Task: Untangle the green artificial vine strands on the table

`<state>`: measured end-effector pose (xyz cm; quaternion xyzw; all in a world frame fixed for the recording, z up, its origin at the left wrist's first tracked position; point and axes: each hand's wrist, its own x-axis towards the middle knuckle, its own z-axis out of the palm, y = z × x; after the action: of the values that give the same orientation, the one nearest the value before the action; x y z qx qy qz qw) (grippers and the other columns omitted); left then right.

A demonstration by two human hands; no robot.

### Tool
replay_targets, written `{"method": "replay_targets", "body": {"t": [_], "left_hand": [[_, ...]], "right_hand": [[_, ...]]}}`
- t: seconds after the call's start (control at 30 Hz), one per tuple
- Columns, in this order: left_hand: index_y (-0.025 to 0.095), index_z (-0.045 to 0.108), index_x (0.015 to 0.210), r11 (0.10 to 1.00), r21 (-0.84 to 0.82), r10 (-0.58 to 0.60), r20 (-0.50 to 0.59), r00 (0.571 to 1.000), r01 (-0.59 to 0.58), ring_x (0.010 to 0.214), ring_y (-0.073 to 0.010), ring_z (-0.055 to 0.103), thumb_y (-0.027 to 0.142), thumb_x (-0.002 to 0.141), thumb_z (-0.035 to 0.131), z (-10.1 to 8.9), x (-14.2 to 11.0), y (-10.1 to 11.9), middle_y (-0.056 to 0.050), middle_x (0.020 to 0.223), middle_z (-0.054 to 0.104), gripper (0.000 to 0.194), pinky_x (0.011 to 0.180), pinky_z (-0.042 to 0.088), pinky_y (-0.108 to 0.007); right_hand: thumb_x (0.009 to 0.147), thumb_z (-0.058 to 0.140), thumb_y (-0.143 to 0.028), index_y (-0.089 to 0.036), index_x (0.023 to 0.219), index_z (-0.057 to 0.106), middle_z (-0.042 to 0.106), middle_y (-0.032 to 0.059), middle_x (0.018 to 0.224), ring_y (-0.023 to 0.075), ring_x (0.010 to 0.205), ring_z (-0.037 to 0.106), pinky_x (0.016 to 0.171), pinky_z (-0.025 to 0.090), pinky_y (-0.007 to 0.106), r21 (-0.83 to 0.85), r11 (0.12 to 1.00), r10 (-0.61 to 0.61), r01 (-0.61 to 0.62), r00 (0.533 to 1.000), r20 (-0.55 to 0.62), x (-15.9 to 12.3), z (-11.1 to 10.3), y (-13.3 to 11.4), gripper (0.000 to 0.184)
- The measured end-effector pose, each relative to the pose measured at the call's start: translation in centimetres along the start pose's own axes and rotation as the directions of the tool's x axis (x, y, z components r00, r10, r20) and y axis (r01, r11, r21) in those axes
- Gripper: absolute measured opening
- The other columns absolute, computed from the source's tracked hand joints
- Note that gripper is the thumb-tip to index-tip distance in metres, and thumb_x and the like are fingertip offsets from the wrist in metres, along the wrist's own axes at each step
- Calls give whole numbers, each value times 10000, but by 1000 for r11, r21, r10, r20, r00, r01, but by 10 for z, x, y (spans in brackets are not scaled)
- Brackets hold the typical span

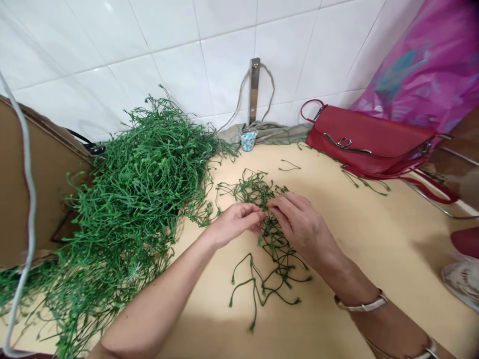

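The left hand (234, 225) and right hand (302, 225) meet over a loose tangle of thin green artificial vine strands (275, 252), which lies on a cream tabletop (368, 249). Both hands seem to be pinching the strands, with the fingers curled inward and the fingertips close together. Neither hand is clenched into a fist. (The exact grip is hard to make out, as the fingers hide each other and the strands between them.) The tangle spreads out below the hands, probably so that single stems stay separate and within reach.

To the left, a dense heap of green artificial vine (130, 199) rests against a brown cardboard sheet (39, 174), which seems to prop it up; the heap's lower edge runs out of view. A pale, thick cable (29, 199) hangs in front of that side. Farther back stand a small clear cup of blue-and-white bits (248, 140), a crumpled grey-green cloth (279, 132), and a steel wall bracket (254, 89) on white tiles. A red leather handbag (368, 140) sits to the right, before a glossy magenta plastic bag (419, 65). A slim pale metal bracelet (361, 305) circles the right wrist.
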<state>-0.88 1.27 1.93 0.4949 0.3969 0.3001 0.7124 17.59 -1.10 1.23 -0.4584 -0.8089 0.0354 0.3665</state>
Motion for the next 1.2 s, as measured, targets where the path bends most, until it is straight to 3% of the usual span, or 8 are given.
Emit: {"method": "replay_targets", "body": {"t": [0.2,0.3,0.4,0.53,0.63,0.73,0.97,1.2], "left_hand": [[124,657,773,955,-287,-56,79,995,76,622,-52,586,424,617,936,3,-4,5,12,768,634,439,623,465,-204],[132,655,746,968,-233,-36,229,973,91,594,-71,602,455,618,933,12,-15,11,7,713,644,445,598,469,-217],[147,669,784,983,-177,12,346,938,52,622,-99,627,464,710,877,21,-21,11,-12,725,676,387,647,499,-255],[153,700,842,965,-185,196,38,980,-186,711,-97,633,395,708,889,20,-8,1,-5,788,694,336,748,502,-254],[167,713,894,927,-184,294,-186,938,-327,780,-111,647,366,716,881,12,3,-5,-7,830,712,315,829,502,-273],[173,730,863,908,-94,369,-284,885,-408,840,-122,643,327,733,865,8,6,-7,-15,873,721,242,858,493,-271],[185,792,841,869,148,495,-237,836,-473,1005,-193,633,309,768,837,3,9,-15,-76,985,717,151,832,498,-289],[177,782,902,900,-152,370,-229,900,-409,1047,-186,665,404,810,806,11,6,-10,-71,1017,748,246,871,512,-272]], "right_hand": [[1011,401,-144,-219,857,611,667,64,771,223,746,577,768,406,355,-145,989,19,-19,1000,-1,1,0,3,271],[975,441,-182,-233,808,605,628,48,684,222,643,534,681,383,353,-154,958,231,-241,970,-80,2,-10,25,240],[947,515,-270,-239,878,651,631,33,675,215,585,517,630,388,354,-113,883,429,-456,881,-201,0,-24,47,155],[968,486,-293,-204,1104,693,720,152,1102,314,1031,638,940,468,484,-64,928,331,-368,891,-312,2,-23,42,264],[990,475,-333,-192,1142,694,717,161,1168,307,1140,634,1041,462,506,108,954,297,-279,929,-222,5,-13,20,302],[1015,454,-416,-209,1080,709,756,114,1081,255,1047,691,975,529,432,396,854,371,-336,928,-12,8,-8,0,335],[921,627,-452,-201,1188,666,727,41,858,197,825,677,774,565,347,695,477,369,-539,840,398,5,-8,-15,369],[956,508,-457,-205,992,655,472,-25,708,139,614,412,537,384,269,652,487,393,-581,812,431,5,-7,-20,293]]}}
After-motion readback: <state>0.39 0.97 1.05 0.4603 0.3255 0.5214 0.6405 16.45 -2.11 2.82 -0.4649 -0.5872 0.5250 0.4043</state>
